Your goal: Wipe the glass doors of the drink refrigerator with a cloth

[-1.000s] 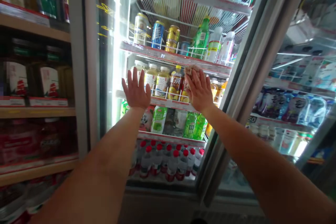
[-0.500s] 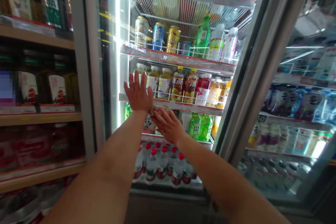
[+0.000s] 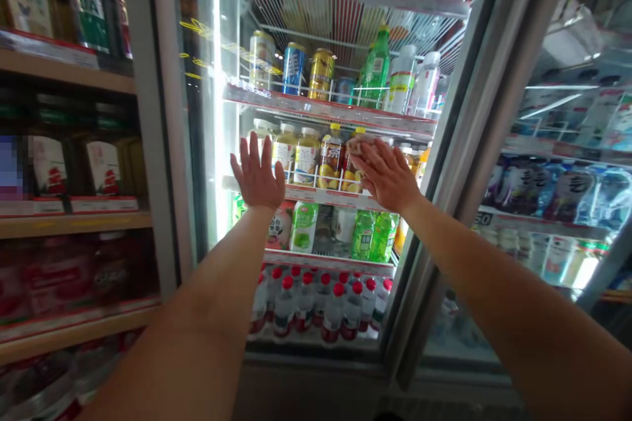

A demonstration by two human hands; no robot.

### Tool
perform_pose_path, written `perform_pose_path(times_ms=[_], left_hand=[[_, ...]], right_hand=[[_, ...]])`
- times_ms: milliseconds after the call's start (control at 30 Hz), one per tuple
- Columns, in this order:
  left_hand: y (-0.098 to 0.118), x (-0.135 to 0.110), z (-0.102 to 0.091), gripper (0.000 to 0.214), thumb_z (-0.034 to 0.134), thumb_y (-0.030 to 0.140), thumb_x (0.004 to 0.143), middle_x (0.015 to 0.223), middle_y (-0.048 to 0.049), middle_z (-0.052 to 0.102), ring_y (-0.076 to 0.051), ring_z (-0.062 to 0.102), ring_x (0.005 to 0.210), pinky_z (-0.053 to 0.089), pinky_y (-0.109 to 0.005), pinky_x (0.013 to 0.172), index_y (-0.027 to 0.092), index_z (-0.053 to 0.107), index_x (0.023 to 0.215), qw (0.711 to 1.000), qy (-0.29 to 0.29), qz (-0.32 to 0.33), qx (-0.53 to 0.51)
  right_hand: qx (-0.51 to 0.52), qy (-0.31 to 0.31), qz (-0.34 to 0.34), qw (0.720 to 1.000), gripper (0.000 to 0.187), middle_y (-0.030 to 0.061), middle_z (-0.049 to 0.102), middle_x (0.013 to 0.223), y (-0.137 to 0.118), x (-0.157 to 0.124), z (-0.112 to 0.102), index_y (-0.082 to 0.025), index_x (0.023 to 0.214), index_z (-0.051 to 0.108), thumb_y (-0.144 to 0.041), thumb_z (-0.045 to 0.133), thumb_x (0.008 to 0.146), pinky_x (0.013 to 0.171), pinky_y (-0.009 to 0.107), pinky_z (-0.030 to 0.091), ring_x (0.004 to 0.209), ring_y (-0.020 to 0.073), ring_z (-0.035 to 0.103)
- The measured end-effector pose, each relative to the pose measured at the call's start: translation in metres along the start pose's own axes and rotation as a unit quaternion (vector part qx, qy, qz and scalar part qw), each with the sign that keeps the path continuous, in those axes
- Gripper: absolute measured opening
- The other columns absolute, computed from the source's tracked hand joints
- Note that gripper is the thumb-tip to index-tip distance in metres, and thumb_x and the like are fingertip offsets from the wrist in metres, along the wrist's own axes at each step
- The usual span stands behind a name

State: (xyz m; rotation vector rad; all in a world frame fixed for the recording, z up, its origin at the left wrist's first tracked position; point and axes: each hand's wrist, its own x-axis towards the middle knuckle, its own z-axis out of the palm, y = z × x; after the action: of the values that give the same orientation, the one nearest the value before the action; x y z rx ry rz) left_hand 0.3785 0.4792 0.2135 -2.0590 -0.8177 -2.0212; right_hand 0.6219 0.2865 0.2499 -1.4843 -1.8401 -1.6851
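Note:
My left hand (image 3: 259,174) lies flat with fingers spread against the glass door (image 3: 323,237) of a lit drinks cooler. It holds nothing. My right hand (image 3: 390,177) presses a crumpled, light brownish cloth (image 3: 359,146) to the same glass, farther right. Its fingers lie over the cloth and hide part of it. Behind the glass near that hand are dark tea bottles (image 3: 332,154) with yellow caps. Pale tea bottles (image 3: 307,154) stand between the two hands, on the shelf behind.
A metal door frame (image 3: 447,164) runs up beside my right wrist. Further right is another cooler with bottles (image 3: 567,194). Wooden shelves (image 3: 74,220) with dark bottles stand at left. Red-capped water bottles (image 3: 333,312) fill the cooler's bottom.
My right hand has moved with the cloth up and to the right across the glass, away from my left hand. My left hand stays flat in about the same place.

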Motion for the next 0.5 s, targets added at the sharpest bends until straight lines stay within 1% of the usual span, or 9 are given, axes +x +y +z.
perform_pose_path(times_ms=[67,167,333,500], left_hand=[[0.0,0.0,0.0,0.063,0.038,0.041,0.099,0.169,-0.009,0.022,-0.026,0.007,0.159,-0.005,-0.05,0.129,0.019,0.035,0.159,1.0,0.002,0.001,0.0],[-0.001,-0.001,0.001,0.064,0.039,0.043,0.099,0.169,-0.0083,0.022,-0.025,0.007,0.159,-0.005,-0.05,0.129,0.02,0.035,0.159,1.0,0.002,-0.001,-0.005],[-0.002,0.0,0.002,0.064,0.038,0.045,0.1,0.17,-0.0091,0.021,-0.025,0.006,0.159,-0.005,-0.049,0.128,0.02,0.033,0.16,1.0,0.003,0.005,0.003],[0.002,0.001,-0.001,0.065,0.034,0.048,0.102,0.169,-0.0113,0.022,-0.025,0.007,0.159,-0.002,-0.052,0.128,0.019,0.032,0.16,1.0,-0.002,0.003,0.013]], right_hand=[[-0.01,0.02,0.031,0.999,0.057,0.0027,0.033,0.167,0.002,0.0,0.001,-0.031,0.159,0.034,-0.036,0.046,0.103,0.125,0.059,0.018,0.157,0.0319,0.018],[-0.027,0.041,0.07,0.996,0.058,0.0051,0.031,0.168,-0.007,-0.001,0.006,-0.029,0.159,0.034,-0.035,0.045,0.103,0.124,0.061,0.018,0.157,0.0343,0.015],[-0.038,0.053,0.088,0.994,0.057,0.0066,0.031,0.166,-0.02,-0.001,0.012,-0.028,0.158,0.036,-0.033,0.045,0.102,0.124,0.06,0.018,0.158,0.0342,0.012],[-0.036,0.087,0.14,0.986,0.061,0.0085,0.031,0.166,-0.028,-0.001,0.02,-0.027,0.16,0.032,-0.033,0.046,0.101,0.123,0.062,0.02,0.158,0.0356,0.011]])
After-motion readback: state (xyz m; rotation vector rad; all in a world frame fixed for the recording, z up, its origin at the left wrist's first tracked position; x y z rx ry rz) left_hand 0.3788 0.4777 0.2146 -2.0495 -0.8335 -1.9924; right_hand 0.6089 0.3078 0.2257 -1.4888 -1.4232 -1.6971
